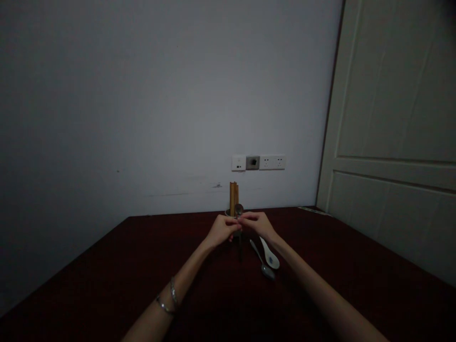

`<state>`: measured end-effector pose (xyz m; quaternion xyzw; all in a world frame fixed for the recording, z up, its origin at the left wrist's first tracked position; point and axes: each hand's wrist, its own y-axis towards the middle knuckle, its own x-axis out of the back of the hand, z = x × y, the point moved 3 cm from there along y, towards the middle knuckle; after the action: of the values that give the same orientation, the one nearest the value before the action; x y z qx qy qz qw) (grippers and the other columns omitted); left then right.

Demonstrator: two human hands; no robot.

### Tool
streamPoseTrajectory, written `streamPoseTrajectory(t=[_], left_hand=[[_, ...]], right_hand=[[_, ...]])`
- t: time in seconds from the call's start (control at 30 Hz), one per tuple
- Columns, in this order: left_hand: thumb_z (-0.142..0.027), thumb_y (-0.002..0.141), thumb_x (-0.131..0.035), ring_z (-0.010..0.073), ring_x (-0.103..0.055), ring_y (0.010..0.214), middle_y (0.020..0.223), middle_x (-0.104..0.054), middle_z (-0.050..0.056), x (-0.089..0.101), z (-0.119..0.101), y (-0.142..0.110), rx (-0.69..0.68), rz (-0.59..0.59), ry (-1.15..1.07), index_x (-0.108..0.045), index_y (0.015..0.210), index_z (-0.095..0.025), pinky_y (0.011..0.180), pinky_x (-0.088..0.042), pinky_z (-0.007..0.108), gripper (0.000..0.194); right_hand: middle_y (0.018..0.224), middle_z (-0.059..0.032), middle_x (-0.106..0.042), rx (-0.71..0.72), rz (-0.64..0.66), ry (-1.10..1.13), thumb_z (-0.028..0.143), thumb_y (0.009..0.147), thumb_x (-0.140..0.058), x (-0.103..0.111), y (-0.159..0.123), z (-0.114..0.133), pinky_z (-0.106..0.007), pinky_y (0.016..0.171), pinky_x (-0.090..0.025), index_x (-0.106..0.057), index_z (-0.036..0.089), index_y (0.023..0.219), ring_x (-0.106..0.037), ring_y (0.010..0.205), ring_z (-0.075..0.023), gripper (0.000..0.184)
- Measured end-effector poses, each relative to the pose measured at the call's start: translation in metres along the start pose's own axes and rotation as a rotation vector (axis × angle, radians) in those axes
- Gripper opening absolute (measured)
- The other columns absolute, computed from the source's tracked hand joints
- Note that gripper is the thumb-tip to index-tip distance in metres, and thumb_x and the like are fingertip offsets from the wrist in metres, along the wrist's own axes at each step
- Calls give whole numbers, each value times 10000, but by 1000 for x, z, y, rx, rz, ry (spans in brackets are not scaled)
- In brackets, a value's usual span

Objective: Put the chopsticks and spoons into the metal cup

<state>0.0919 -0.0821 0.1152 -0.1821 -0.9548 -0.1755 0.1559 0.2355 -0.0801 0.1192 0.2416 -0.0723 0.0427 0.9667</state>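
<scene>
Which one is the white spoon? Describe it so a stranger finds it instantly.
On the dark red table, look just left of the right forearm. The white spoon lies there, nearer that forearm than the metal spoon does. Unlike that grey neighbour, it has a blue mark in its bowl.

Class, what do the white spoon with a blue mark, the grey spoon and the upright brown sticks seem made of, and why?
White spoon: probably smooth glazed ceramic, from its whiteness and blue pattern; plastic possible. Grey spoon: likely polished metal, from its sheen. Brown sticks: perhaps wood or bamboo, from their colour; finish unclear.
</scene>
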Motion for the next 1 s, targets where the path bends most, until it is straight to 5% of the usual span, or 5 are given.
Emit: streamPoseTrajectory(t=[0.3,0.47,0.63,0.8,1.0], left_hand=[[-333,661,-649,64,-444,373,442,-511,-18,6,6,2,52,23,-82,-675,720,-82,396,-396,192,259],[-342,643,-678,92,-525,437,567,-610,41,14,15,4,88,27,-232,-660,867,-69,413,-441,204,354],[-358,739,-569,62,-545,495,1004,-634,146,38,40,9,152,-160,-453,-608,973,-100,411,-427,171,350],[-311,792,-474,47,-525,475,948,-643,117,62,81,7,312,-354,-610,-578,964,-104,442,-420,172,288],[-279,791,-450,46,-486,432,756,-632,39,70,116,1,476,-465,-796,-599,898,-114,440,-396,174,247]], right_hand=[[616,-20,-658,-74,70,-49,376,587,-667,-4,9,-4,-256,586,-427,-701,148,634,-560,586,-135,235],[575,-13,-654,-157,37,-98,338,547,-682,-1,32,1,-258,578,-427,-711,154,629,-563,575,-141,203],[635,-24,-669,-160,-117,-112,334,532,-684,8,69,17,-261,591,-431,-709,155,641,-580,652,-157,211],[655,-47,-674,-114,-287,-191,335,568,-664,11,107,30,-252,590,-434,-711,116,700,-590,670,-164,259],[699,-80,-687,-171,-376,-290,268,589,-643,5,139,9,-237,589,-432,-708,83,733,-612,681,-175,244]])
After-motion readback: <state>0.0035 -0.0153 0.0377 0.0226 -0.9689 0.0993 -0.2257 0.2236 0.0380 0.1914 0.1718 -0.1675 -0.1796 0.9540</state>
